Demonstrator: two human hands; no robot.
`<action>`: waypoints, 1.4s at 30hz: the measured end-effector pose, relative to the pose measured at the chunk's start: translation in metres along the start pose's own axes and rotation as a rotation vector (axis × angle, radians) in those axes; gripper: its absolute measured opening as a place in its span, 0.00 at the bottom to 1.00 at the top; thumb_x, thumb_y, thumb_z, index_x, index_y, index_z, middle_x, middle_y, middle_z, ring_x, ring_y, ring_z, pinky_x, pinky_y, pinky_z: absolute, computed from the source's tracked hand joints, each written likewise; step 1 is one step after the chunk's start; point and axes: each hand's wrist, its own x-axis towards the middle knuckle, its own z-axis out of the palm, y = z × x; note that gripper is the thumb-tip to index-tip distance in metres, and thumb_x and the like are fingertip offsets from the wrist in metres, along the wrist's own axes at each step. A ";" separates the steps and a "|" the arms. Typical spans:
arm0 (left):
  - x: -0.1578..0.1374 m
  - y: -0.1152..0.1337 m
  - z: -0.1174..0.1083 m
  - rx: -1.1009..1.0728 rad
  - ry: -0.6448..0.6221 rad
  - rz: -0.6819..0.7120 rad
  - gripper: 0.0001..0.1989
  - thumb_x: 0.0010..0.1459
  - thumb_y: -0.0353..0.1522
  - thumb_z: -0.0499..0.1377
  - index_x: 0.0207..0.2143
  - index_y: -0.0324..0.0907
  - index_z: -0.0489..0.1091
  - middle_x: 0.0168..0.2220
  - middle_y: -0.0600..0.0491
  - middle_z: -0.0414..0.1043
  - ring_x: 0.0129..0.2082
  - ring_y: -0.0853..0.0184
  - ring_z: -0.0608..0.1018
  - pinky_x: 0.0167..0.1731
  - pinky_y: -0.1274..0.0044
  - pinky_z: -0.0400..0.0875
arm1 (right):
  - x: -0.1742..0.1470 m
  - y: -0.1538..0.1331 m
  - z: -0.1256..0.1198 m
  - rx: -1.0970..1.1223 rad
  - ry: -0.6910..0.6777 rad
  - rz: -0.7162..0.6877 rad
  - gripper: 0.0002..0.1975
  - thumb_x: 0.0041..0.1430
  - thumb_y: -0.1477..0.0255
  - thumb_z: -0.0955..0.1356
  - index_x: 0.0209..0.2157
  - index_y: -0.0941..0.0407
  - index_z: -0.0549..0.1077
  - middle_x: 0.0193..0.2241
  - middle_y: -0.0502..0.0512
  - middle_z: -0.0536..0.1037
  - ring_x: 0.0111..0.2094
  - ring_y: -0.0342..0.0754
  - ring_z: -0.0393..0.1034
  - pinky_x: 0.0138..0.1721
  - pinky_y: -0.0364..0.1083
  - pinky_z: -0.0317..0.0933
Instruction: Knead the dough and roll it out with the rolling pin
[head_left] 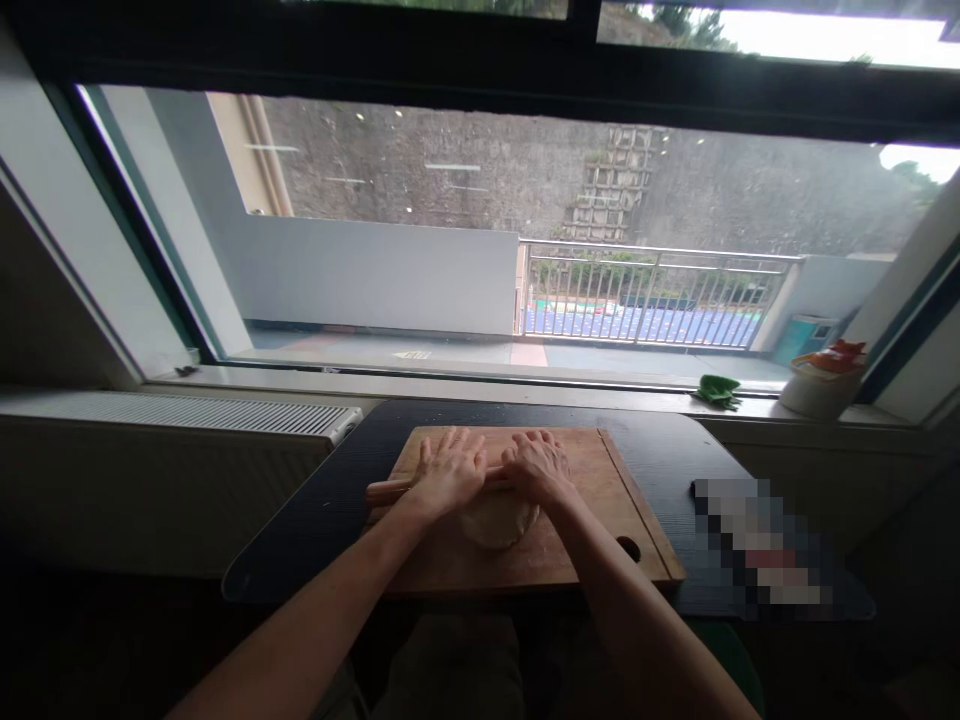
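Dough [499,525] lay midway between the cutting board's [607,510] side edges, probably soft, light and easily torn, best lifted by its near rim; left hand [454,465] and right hand [540,465] were spread across the rolling pin [386,491].

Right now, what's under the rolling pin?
The wooden board is under the rolling pin, with round dough peeking out on the near side. The pin, left hand and right hand hide how far it goes.
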 end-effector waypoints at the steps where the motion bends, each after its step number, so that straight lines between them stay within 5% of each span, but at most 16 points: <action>1: 0.010 -0.002 0.002 -0.007 -0.006 -0.028 0.27 0.62 0.40 0.35 0.60 0.46 0.54 0.64 0.50 0.49 0.64 0.56 0.49 0.58 0.51 0.40 | 0.008 -0.001 -0.001 0.000 -0.031 0.014 0.18 0.59 0.64 0.56 0.43 0.54 0.71 0.46 0.59 0.71 0.50 0.54 0.58 0.49 0.52 0.52; 8: 0.065 -0.014 0.005 -0.039 -0.028 -0.184 0.27 0.61 0.40 0.35 0.60 0.45 0.54 0.63 0.48 0.49 0.63 0.55 0.50 0.56 0.50 0.46 | 0.050 -0.005 0.000 -0.003 -0.133 0.091 0.18 0.57 0.66 0.58 0.42 0.58 0.72 0.43 0.63 0.72 0.47 0.56 0.62 0.45 0.52 0.55; 11: 0.044 -0.011 0.005 -0.043 -0.068 -0.109 0.28 0.61 0.41 0.34 0.62 0.45 0.50 0.64 0.48 0.46 0.64 0.55 0.49 0.56 0.51 0.46 | 0.031 -0.002 0.003 -0.004 -0.069 0.044 0.18 0.58 0.64 0.57 0.43 0.56 0.71 0.44 0.61 0.71 0.48 0.55 0.60 0.47 0.52 0.54; 17: -0.003 0.001 0.008 0.026 0.093 0.010 0.27 0.62 0.41 0.34 0.63 0.49 0.48 0.65 0.53 0.43 0.65 0.59 0.44 0.59 0.53 0.35 | -0.013 0.002 0.005 -0.001 0.158 -0.059 0.15 0.60 0.65 0.57 0.40 0.53 0.71 0.47 0.57 0.68 0.53 0.52 0.54 0.50 0.50 0.50; 23: 0.048 -0.007 0.008 -0.050 -0.128 -0.083 0.30 0.60 0.44 0.33 0.63 0.45 0.46 0.65 0.48 0.43 0.64 0.55 0.47 0.57 0.51 0.43 | 0.022 0.002 0.006 0.017 0.030 0.034 0.17 0.60 0.64 0.57 0.42 0.54 0.71 0.45 0.59 0.70 0.49 0.53 0.58 0.46 0.50 0.54; 27: 0.074 -0.012 0.010 -0.073 -0.135 -0.127 0.31 0.60 0.44 0.34 0.63 0.44 0.45 0.65 0.47 0.42 0.64 0.54 0.47 0.57 0.51 0.43 | 0.038 0.002 0.008 0.004 -0.029 0.075 0.18 0.60 0.65 0.56 0.41 0.56 0.72 0.44 0.61 0.71 0.47 0.54 0.61 0.44 0.51 0.55; 31: 0.055 -0.008 0.011 -0.089 -0.125 -0.082 0.31 0.60 0.46 0.33 0.63 0.45 0.45 0.65 0.48 0.42 0.64 0.55 0.47 0.57 0.51 0.41 | 0.014 0.000 0.008 -0.025 0.092 -0.036 0.16 0.60 0.66 0.57 0.39 0.55 0.72 0.43 0.59 0.72 0.48 0.51 0.60 0.48 0.49 0.52; 37: 0.000 0.004 0.008 -0.028 0.068 0.053 0.28 0.61 0.44 0.35 0.63 0.49 0.47 0.65 0.53 0.44 0.64 0.58 0.46 0.59 0.54 0.35 | -0.044 0.003 0.008 -0.030 0.258 -0.136 0.17 0.64 0.66 0.55 0.38 0.53 0.72 0.42 0.55 0.73 0.51 0.49 0.59 0.54 0.48 0.45; 42: 0.029 0.000 0.008 -0.076 -0.074 -0.006 0.31 0.60 0.46 0.34 0.63 0.48 0.47 0.65 0.51 0.43 0.64 0.55 0.46 0.58 0.51 0.38 | -0.025 0.004 0.007 -0.047 0.234 -0.118 0.18 0.64 0.66 0.55 0.34 0.54 0.73 0.41 0.56 0.74 0.49 0.49 0.60 0.52 0.47 0.47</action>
